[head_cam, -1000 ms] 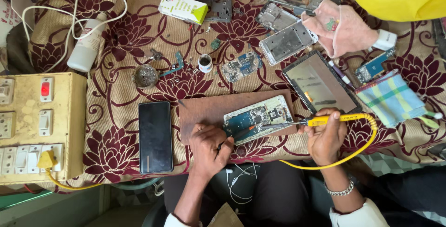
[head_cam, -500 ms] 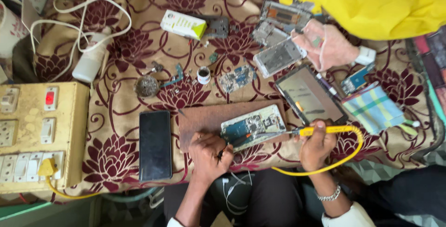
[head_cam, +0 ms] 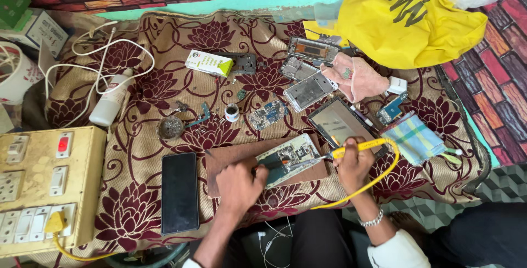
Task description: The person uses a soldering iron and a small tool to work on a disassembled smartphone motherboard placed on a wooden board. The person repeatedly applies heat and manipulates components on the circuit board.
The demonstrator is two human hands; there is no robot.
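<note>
At lower centre my left hand presses its fingers on the opened phone, covering its left end. My right hand grips the yellow iron, whose tip I can't make out.

White-green box, dark phone screen

Left hand pins opened phone on brown board; right hand grips yellow soldering iron, tip on phone's circuit board. Black phone just left of board.
</note>
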